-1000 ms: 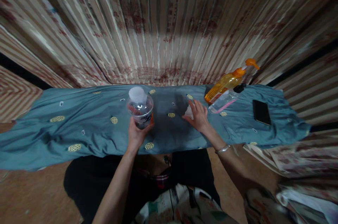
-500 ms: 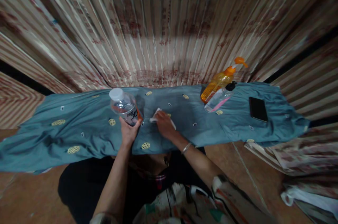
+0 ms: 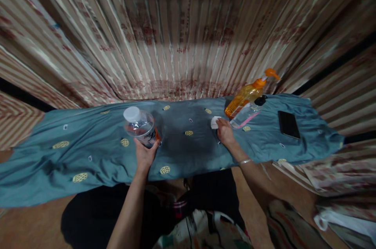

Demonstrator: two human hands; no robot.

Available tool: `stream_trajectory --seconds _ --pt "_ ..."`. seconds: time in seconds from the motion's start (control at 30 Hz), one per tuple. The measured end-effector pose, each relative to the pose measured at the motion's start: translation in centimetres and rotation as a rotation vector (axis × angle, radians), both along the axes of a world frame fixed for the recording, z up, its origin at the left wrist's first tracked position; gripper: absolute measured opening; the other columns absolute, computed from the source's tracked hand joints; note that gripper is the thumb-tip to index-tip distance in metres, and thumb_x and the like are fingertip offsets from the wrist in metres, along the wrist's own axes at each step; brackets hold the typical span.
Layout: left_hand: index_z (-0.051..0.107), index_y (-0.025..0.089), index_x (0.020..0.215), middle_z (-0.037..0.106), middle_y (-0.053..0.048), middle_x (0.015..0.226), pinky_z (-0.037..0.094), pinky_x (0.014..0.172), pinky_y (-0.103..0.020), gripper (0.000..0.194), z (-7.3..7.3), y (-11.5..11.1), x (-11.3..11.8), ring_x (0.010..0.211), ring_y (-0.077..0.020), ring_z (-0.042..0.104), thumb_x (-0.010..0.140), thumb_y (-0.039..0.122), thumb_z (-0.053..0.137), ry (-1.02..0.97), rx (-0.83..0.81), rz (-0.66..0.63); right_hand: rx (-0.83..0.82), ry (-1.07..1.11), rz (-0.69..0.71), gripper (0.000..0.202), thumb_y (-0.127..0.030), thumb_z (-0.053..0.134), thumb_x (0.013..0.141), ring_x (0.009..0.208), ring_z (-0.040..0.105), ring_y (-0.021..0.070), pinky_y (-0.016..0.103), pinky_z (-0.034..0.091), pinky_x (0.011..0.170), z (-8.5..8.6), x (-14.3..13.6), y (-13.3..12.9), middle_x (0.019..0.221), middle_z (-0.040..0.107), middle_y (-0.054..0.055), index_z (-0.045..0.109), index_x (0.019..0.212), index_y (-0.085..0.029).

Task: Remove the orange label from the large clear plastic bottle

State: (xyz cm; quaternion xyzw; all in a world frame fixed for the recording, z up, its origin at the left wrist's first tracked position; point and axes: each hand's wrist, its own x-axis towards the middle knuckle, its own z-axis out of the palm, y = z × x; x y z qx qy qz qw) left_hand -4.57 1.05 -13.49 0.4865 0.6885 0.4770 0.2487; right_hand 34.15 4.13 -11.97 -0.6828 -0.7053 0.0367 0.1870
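Observation:
My left hand [image 3: 146, 154] is wrapped round the lower part of a large clear plastic bottle [image 3: 141, 125] with a white cap, which stands on the teal cloth [image 3: 188, 155]. In my right hand [image 3: 225, 133] is a small white tissue [image 3: 215, 122], pinched at the fingertips just over or on the cloth; I cannot tell if it touches. Just right of that hand stands a clear bottle [image 3: 246, 115] with a black cap and a pink streak. Behind it is an amber pump bottle [image 3: 243, 100] with an orange pump top.
A dark flat rectangular object [image 3: 288, 124], perhaps a phone or wallet, lies on the right part of the cloth. Striped curtains [image 3: 182, 45] hang close behind the narrow cloth-covered surface. At the lower right a white bag-like item [image 3: 343, 221] lies near the floor.
My right hand has moved to the right with the tissue, from the middle of the cloth to beside the clear bottle. The left hand still grips its bottle in much the same place.

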Motion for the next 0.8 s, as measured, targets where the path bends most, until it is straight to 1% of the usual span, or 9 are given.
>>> stream_trajectory --seconds 0.1,0.13,0.2,0.3,0.4,0.5,0.6,0.7,0.8 --pt "0.063 0.019 0.137 0.067 -0.013 0.138 0.063 0.098 -0.051 0.043 0.2 0.0 0.2 0.118 -0.0286 0.070 0.100 0.039 0.071 0.001 -0.043 0.076 -0.076 0.045 -0.131 0.055 0.003 0.038 0.090 0.137 0.058 0.0383 0.058 0.043 0.119 1.0 -5.4 4.6 0.145 0.063 0.035 0.064 0.138 0.006" --pt "0.063 0.019 0.137 0.067 -0.013 0.138 0.063 0.098 -0.051 0.043 0.3 0.0 0.3 0.117 -0.0284 0.070 0.100 0.039 0.071 0.000 -0.050 0.085 -0.091 0.053 -0.108 0.055 0.002 0.039 0.091 0.139 0.056 0.0383 0.059 0.041 0.120 1.2 -7.9 5.5 0.146 0.062 0.034 0.062 0.141 0.005" --pt "0.063 0.019 0.137 0.067 -0.013 0.138 0.063 0.098 -0.051 0.043 0.6 -0.1 0.5 0.117 -0.0285 0.070 0.100 0.039 0.071 -0.001 -0.053 0.090 -0.111 0.069 -0.035 0.053 -0.001 0.043 0.094 0.141 0.055 0.0331 0.050 0.041 0.122 1.3 -13.1 6.2 0.148 0.063 0.028 0.062 0.143 0.001" --pt "0.063 0.019 0.138 0.067 -0.013 0.139 0.063 0.098 -0.051 0.043 0.9 -0.2 0.6 0.118 -0.0286 0.070 0.100 0.038 0.071 0.000 -0.052 0.087 -0.131 0.120 0.265 0.049 -0.004 0.045 0.099 0.144 0.052 0.0287 0.042 0.040 0.125 0.8 -19.8 3.9 0.157 0.058 0.023 0.061 0.145 -0.003" --pt "0.064 0.018 0.136 0.068 -0.012 0.135 0.063 0.097 -0.050 0.042 1.0 -0.3 0.7 0.115 -0.0276 0.071 0.101 0.039 0.071 -0.002 -0.064 0.085 -0.125 0.135 0.523 0.047 -0.005 0.048 0.100 0.145 0.051 0.0283 0.044 0.047 0.121 0.1 -22.2 -0.8 0.156 0.059 0.020 0.061 0.145 -0.008" --pt "0.063 0.018 0.136 0.070 -0.012 0.132 0.063 0.097 -0.051 0.043 1.0 -0.3 0.7 0.112 -0.0271 0.072 0.100 0.038 0.072 -0.004 -0.063 0.087 -0.151 0.100 0.622 0.055 -0.001 0.052 0.094 0.147 0.051 0.0276 0.048 0.052 0.116 -0.6 -18.9 -5.3 0.156 0.060 0.017 0.062 0.146 -0.016" --pt "0.055 0.017 0.141 0.073 -0.013 0.129 0.060 0.103 -0.052 0.069 1.1 -0.3 0.8 0.115 -0.0306 0.073 0.084 0.036 0.087 -0.006 -0.048 0.093 -0.139 0.057 0.547 0.063 0.000 0.049 0.090 0.147 0.053 0.0282 0.050 0.053 0.117 -1.6 -11.2 -8.4 0.158 0.061 0.015 0.061 0.149 -0.020" --pt "0.049 0.015 0.139 0.073 -0.017 0.129 0.058 0.108 -0.052 0.089 1.1 -0.4 0.8 0.119 -0.0355 0.073 0.066 0.034 0.095 -0.001 -0.045 0.113 -0.037 0.034 0.280 0.061 -0.008 0.045 0.091 0.142 0.058 0.0298 0.054 0.051 0.121 -2.8 -2.6 -10.3 0.156 0.062 0.014 0.063 0.148 -0.022" --pt "0.048 0.016 0.134 0.072 -0.020 0.130 0.057 0.109 -0.053 0.084 1.1 -0.4 0.8 0.120 -0.0372 0.073 0.066 0.038 0.093 0.001 -0.041 0.115 0.047 -0.016 -0.032 0.053 -0.018 0.042 0.097 0.136 0.062 0.0367 0.061 0.052 0.117 -3.6 2.6 -11.0 0.149 0.064 0.022 0.065 0.145 -0.017"
